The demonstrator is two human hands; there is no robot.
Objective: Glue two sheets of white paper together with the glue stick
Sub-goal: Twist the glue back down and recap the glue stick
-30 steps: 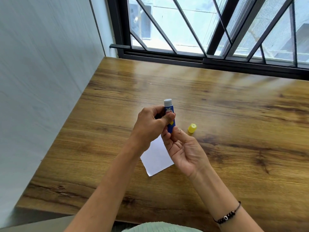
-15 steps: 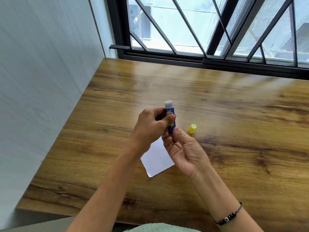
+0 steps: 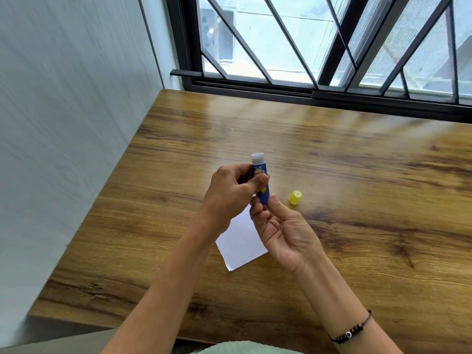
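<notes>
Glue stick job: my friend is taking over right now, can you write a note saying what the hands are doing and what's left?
Left hand grips the blue glue stick around its body. Right hand pinches its bottom end. The stick is held above the wooden table, white tip up.
Yellow cap is off, on the table right of the hands.
White paper lies under the hands; I cannot tell whether it is one sheet or two.
Done: uncapped. Left: spread glue, press the sheets together.
</notes>
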